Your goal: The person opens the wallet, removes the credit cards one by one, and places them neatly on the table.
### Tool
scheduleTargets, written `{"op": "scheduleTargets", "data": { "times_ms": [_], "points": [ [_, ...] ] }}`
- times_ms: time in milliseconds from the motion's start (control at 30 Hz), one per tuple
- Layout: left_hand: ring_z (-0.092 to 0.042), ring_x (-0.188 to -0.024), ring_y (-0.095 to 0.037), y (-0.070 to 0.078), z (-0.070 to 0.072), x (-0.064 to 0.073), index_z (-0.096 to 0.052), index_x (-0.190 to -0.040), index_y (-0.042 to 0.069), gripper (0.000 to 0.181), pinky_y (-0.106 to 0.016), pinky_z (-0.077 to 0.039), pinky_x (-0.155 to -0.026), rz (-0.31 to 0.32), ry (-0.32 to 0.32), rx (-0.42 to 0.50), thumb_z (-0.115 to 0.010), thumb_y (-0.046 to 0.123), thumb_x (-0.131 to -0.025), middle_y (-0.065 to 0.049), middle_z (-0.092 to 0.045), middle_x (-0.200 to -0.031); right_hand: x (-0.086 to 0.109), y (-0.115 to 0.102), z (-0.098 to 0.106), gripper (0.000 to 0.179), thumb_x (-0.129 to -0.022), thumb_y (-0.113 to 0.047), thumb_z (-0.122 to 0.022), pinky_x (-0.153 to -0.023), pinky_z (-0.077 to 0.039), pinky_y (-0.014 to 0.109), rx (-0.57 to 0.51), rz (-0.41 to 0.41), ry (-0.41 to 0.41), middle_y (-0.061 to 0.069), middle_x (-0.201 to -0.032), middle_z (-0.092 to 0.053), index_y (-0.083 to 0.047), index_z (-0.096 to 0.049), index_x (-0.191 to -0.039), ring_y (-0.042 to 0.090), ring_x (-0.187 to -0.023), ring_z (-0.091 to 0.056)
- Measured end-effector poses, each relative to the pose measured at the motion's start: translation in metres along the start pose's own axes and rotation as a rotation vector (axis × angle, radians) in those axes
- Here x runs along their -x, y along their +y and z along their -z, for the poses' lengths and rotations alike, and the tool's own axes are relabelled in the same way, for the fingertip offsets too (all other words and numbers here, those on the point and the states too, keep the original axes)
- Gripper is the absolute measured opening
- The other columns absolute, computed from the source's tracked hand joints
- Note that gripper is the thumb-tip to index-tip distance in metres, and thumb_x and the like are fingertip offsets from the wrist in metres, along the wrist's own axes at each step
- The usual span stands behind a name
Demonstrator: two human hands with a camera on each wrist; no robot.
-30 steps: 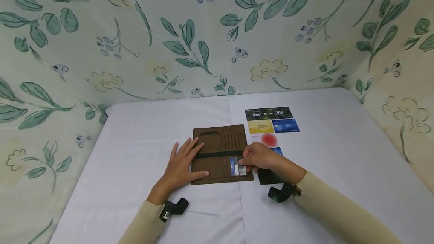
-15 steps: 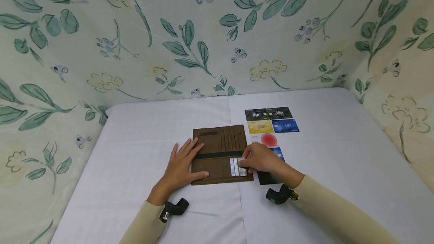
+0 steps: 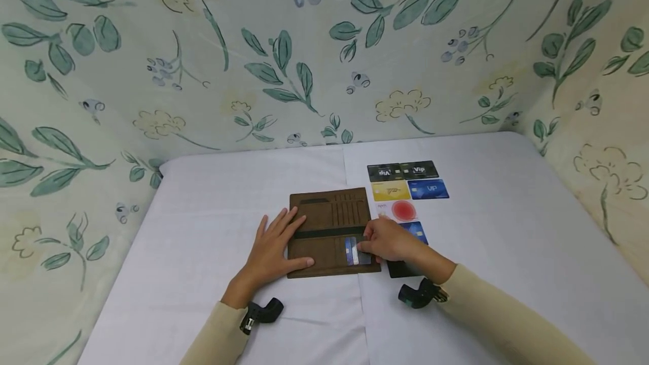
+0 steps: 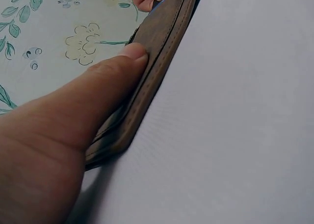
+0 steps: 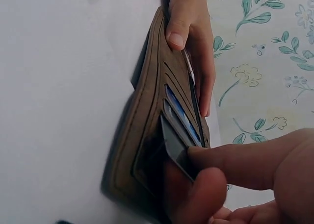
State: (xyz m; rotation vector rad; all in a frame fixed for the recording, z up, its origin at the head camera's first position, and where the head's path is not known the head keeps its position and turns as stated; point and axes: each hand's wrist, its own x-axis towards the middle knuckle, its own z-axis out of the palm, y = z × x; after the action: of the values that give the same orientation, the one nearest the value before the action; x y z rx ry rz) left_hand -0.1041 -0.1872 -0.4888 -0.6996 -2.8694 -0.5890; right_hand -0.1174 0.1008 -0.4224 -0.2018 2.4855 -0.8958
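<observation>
A brown wallet lies unfolded on the white cloth, a dark band across its middle. My left hand rests on its left side, fingers spread, with the thumb flat on the leather in the left wrist view. At the wallet's lower right, my right hand pinches a dark card between thumb and finger. That card stands at the slots, its lower part hidden by fingers and leather. Beside it, a blue card and a grey-edged card sit tucked in neighbouring slots.
Right of the wallet lie two black VIP cards, a yellow card, a blue VIP card and a white card with a red circle. Another blue card and a black item are partly under my right hand and wrist.
My right hand stays at the slots with only small shifts, and the pinched card's face has turned from bright to darker. More of the loose blue card shows. The left hand keeps its place.
</observation>
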Motion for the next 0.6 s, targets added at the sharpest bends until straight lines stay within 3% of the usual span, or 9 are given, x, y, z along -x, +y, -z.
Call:
{"op": "scheduleTargets", "data": {
  "times_ms": [233, 467, 600],
  "points": [
    [-0.017, -0.146, -0.027, 0.0018, -0.0008, -0.0013, -0.037, -0.15, 0.02, 0.096, -0.06, -0.003, -0.114, -0.009, 0.004, 0.008, -0.064, 0.072, -0.074, -0.005, -0.026, -0.158, 0.0037, -0.0006, 0.0006, 0.021, -0.089, -0.022, -0.07, -0.051, -0.043, 0.026, 0.054, 0.022, 0.003, 0.005, -0.067, -0.056, -0.006, -0.057, -0.088, 0.017, -0.06, -0.054],
    [-0.017, -0.147, -0.026, 0.0006, -0.001, -0.0023, -0.036, -0.151, 0.021, 0.096, -0.059, -0.003, -0.114, -0.011, 0.001, 0.001, -0.063, 0.073, -0.074, -0.004, -0.025, -0.158, 0.0054, 0.0018, 0.0033, 0.022, -0.088, -0.025, -0.072, -0.042, -0.04, 0.022, -0.037, -0.031, -0.014, 0.005, -0.062, -0.062, -0.007, -0.058, -0.091, 0.021, -0.044, -0.057],
    [-0.018, -0.146, -0.027, 0.0002, 0.0004, -0.0005, -0.037, -0.15, 0.021, 0.096, -0.059, -0.003, -0.114, 0.0, 0.002, 0.003, -0.063, 0.073, -0.074, -0.004, -0.026, -0.158, 0.0047, 0.0049, 0.0031, 0.021, -0.086, -0.025, -0.073, -0.043, -0.042, 0.023, -0.099, -0.057, -0.022, 0.005, -0.064, -0.065, -0.008, -0.061, -0.085, 0.02, -0.045, -0.057]
  ]
}}
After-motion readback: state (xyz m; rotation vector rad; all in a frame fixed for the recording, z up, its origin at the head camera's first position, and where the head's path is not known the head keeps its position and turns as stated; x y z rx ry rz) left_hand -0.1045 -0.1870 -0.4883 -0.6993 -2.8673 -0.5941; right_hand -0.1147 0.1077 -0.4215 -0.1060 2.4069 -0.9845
